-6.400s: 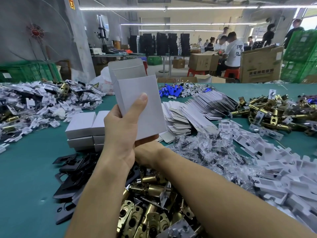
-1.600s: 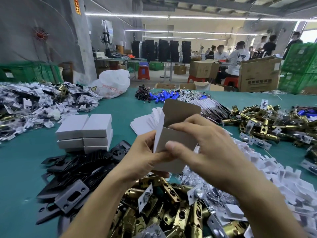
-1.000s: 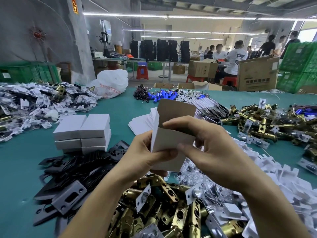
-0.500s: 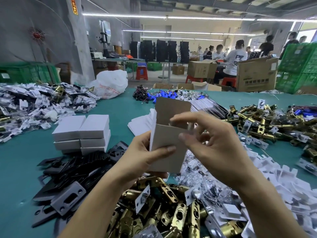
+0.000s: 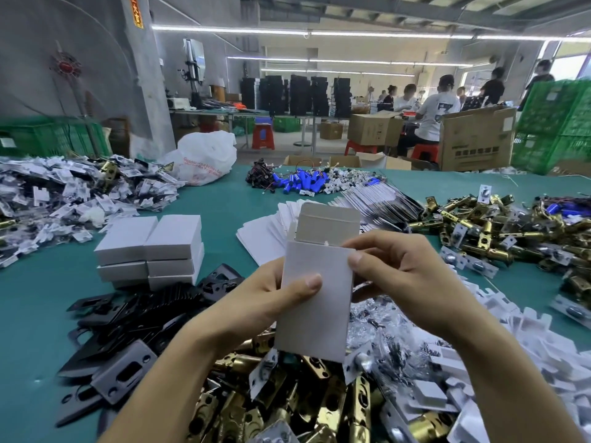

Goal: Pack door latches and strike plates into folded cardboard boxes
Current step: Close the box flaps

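One cardboard box (image 5: 315, 302) (light, judged easily crushed, best taken by its sides) is held upright above the brass latches (image 5: 326, 409), gripped by the left hand (image 5: 256, 303) and pinched at its rim by the right hand (image 5: 409, 282).

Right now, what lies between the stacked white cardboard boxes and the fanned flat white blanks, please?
Only bare teal table, seen in the head view.

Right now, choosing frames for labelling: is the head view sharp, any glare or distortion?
Head view: white box, left hand and right hand are sharp; ceiling strip lights glare white; the wide lens tilts the green crates at right; brass latches along the bottom look softer.
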Demonstrator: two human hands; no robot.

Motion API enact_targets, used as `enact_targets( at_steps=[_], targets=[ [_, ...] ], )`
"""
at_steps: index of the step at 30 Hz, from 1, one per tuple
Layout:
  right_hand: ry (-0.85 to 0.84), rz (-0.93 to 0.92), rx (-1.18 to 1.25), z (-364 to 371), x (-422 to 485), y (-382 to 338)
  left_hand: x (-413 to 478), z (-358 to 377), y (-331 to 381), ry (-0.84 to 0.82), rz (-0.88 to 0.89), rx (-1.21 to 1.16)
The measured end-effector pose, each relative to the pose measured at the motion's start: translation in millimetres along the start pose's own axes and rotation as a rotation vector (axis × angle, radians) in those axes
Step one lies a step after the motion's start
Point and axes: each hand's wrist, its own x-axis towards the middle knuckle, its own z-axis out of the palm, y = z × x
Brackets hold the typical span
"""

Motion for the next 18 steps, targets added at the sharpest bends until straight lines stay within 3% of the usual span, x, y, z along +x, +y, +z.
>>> enact_targets(
  at_steps=[4,6,10,14,18],
  targets=[
    [-0.024,0.025,-0.003,2.0,1.8,6.3,6.6,2.0,-3.7,0.344,0.139,0.085],
    [-0.023,0.016,-0.018,2.6,3.3,8.7,6.9,0.8,-3.2,0.433,0.212,0.102],
    [-0.034,0.018,-0.042,5.4,4.5,12.5,5.6,-0.1,-2.4,0.486,0.286,0.186],
    [-0.089,0.036,-0.037,2.4,3.9,10.8,5.6,0.9,-3.6,0.437,0.281,0.134],
    [-0.038,-0.054,-0.126,3.9,4.1,7.7,4.8,-0.2,-2.8,0.412,0.275,0.123]
  ],
)
